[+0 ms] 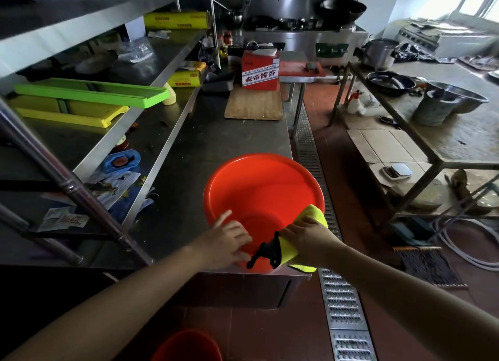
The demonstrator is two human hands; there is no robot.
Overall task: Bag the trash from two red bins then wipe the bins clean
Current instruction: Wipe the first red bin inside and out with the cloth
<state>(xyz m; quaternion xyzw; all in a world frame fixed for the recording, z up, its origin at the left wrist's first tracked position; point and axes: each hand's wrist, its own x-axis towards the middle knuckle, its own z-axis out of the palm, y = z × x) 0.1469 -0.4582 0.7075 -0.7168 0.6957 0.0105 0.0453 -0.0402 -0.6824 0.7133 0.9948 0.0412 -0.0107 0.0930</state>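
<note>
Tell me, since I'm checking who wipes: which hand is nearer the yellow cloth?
Right. The right hand presses on the yellow cloth at the red bin rim; the left hand rests on the bin's near rim, beside the cloth.

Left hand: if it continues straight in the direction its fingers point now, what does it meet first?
The left hand points up and away over the near rim of the red bin. It would probably meet the bin's inner left wall first, though depth is unclear.

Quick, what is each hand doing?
Left hand: open, fingers on the round red plastic bin.
Right hand: gripping a yellow cloth.
</note>
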